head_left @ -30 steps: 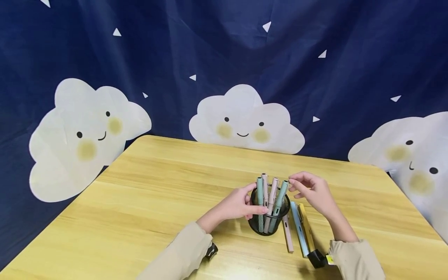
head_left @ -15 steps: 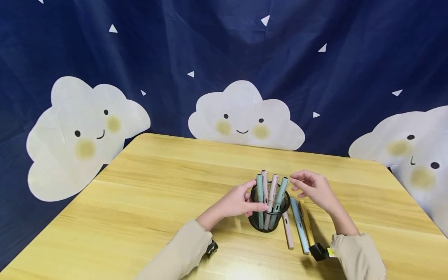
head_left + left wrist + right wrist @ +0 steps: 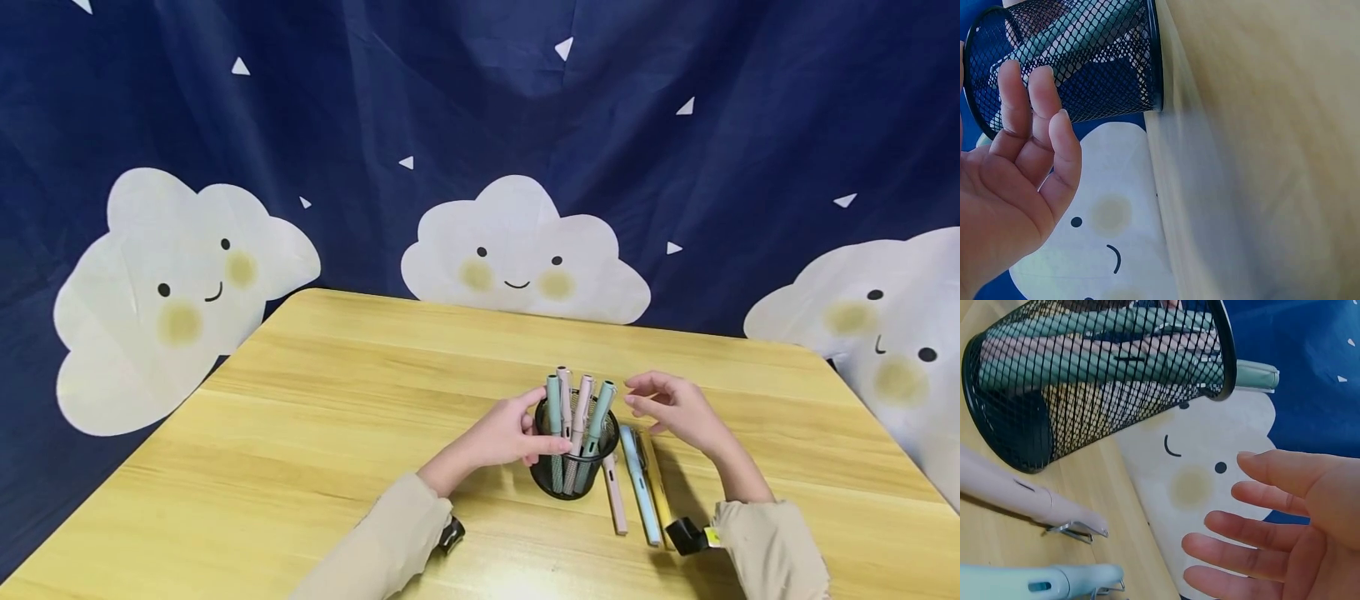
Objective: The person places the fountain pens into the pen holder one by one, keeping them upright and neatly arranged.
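A black mesh pen cup [image 3: 573,467] stands on the wooden table [image 3: 315,433], holding two green pens [image 3: 598,417] and two pink pens [image 3: 581,408]. My left hand [image 3: 517,433] grips the cup's left side, thumb across its front and fingers by the rim. In the left wrist view the fingers [image 3: 1041,106] lie against the mesh cup [image 3: 1085,62]. My right hand [image 3: 667,408] hovers just right of the cup with fingers loosely spread, holding nothing. The right wrist view shows that empty palm [image 3: 1297,531] apart from the cup [image 3: 1104,381].
Three pens lie side by side right of the cup under my right forearm: pink [image 3: 615,496], light blue [image 3: 640,492] and yellow [image 3: 658,483]. A dark blue cloth with white clouds [image 3: 517,250] hangs behind the table's far edge.
My right hand has drawn back slightly to the right from the top of the rightmost green pen. The left hand and the cup have stayed in place.
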`<state>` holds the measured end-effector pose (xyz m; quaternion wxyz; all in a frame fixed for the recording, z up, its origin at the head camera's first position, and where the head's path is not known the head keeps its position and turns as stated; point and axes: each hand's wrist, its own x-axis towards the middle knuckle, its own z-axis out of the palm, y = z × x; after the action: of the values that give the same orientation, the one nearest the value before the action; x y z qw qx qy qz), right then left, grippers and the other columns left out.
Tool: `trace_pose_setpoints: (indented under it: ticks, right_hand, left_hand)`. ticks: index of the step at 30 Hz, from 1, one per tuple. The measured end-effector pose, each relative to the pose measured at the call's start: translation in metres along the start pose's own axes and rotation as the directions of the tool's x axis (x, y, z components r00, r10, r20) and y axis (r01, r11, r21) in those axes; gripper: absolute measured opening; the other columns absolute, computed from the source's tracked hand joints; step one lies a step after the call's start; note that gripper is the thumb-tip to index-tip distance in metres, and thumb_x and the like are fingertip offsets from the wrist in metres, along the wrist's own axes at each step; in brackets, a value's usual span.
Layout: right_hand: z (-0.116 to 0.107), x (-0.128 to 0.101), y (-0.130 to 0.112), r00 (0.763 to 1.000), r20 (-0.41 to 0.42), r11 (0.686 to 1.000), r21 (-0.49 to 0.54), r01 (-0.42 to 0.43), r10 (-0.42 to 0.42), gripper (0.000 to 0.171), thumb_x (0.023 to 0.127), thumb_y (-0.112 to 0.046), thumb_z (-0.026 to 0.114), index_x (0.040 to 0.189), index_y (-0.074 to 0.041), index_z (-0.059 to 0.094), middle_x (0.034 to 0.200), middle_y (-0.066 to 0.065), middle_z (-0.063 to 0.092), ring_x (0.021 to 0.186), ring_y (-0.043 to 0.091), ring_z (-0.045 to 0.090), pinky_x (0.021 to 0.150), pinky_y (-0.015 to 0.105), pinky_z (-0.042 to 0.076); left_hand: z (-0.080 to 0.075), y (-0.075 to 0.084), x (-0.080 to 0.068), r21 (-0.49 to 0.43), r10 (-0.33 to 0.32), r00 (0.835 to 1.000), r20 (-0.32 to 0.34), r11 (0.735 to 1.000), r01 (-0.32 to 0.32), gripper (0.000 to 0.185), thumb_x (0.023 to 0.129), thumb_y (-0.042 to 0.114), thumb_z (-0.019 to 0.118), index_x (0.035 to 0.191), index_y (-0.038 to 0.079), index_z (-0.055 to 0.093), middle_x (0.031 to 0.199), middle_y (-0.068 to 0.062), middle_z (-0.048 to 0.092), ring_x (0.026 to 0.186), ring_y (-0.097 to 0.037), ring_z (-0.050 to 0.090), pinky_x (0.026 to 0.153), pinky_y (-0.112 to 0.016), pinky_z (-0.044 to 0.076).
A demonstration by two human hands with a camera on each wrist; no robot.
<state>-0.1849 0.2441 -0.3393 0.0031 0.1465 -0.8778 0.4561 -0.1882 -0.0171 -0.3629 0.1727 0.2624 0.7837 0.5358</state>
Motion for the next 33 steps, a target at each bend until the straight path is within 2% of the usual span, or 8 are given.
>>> trace_pose_setpoints:
  ticks: [8, 18, 22, 29, 33]
  right_hand:
    - [-0.004, -0.001, 0.009, 0.995, 0.08, 0.998, 0.028, -0.056, 0.054, 0.039, 0.088, -0.013, 0.057, 0.115, 0.013, 0.047, 0.097, 0.021, 0.058, 0.077, 0.031, 0.059, 0.056, 0.035, 0.052]
    - [-0.006, -0.002, 0.02, 0.983, 0.156, 0.993, 0.053, -0.107, 0.098, 0.045, 0.087, -0.015, 0.059, 0.118, 0.015, 0.043, 0.096, 0.023, 0.058, 0.075, 0.031, 0.059, 0.054, 0.036, 0.052]
    - [-0.009, -0.005, 0.024, 0.977, 0.175, 0.992, 0.031, -0.126, 0.119, 0.044, 0.087, -0.014, 0.058, 0.118, 0.014, 0.044, 0.097, 0.023, 0.058, 0.075, 0.03, 0.059, 0.053, 0.036, 0.052]
    - [-0.009, -0.009, 0.032, 0.963, 0.224, 0.987, 0.025, -0.158, 0.149, 0.048, 0.085, -0.013, 0.061, 0.119, 0.014, 0.042, 0.091, 0.016, 0.058, 0.073, 0.026, 0.057, 0.052, 0.037, 0.051]
    - [-0.009, -0.011, 0.037, 0.954, 0.267, 0.988, 0.027, -0.152, 0.139, 0.051, 0.083, -0.011, 0.063, 0.12, 0.016, 0.039, 0.084, 0.013, 0.057, 0.068, 0.025, 0.056, 0.049, 0.037, 0.051]
  left_hand:
    - [0.001, 0.0, -0.001, -0.011, 0.009, 1.0, 0.006, 1.0, -0.009, 0.085, 0.077, 0.027, 0.072, 0.141, 0.001, 0.022, 0.052, -0.009, 0.052, 0.055, -0.032, 0.06, 0.056, -0.035, 0.05]
    - [0.0, -0.001, -0.001, -0.006, 0.02, 1.0, 0.002, 1.0, -0.02, 0.085, 0.076, 0.027, 0.072, 0.14, 0.0, 0.022, 0.051, -0.008, 0.053, 0.054, -0.033, 0.059, 0.055, -0.04, 0.049]
    - [0.0, 0.002, -0.001, 0.001, 0.024, 1.0, 0.002, 1.0, -0.024, 0.085, 0.076, 0.027, 0.072, 0.14, 0.001, 0.023, 0.052, -0.008, 0.054, 0.054, -0.033, 0.059, 0.055, -0.04, 0.049]
    - [0.001, 0.002, 0.0, 0.016, 0.019, 1.0, 0.002, 1.0, -0.019, 0.086, 0.076, 0.029, 0.072, 0.141, 0.001, 0.022, 0.052, -0.008, 0.053, 0.054, -0.032, 0.06, 0.05, -0.032, 0.048]
    - [0.001, 0.002, -0.001, 0.004, 0.007, 1.0, 0.001, 1.0, -0.007, 0.087, 0.076, 0.029, 0.072, 0.141, 0.003, 0.021, 0.053, -0.008, 0.054, 0.054, -0.032, 0.06, 0.053, -0.036, 0.049]
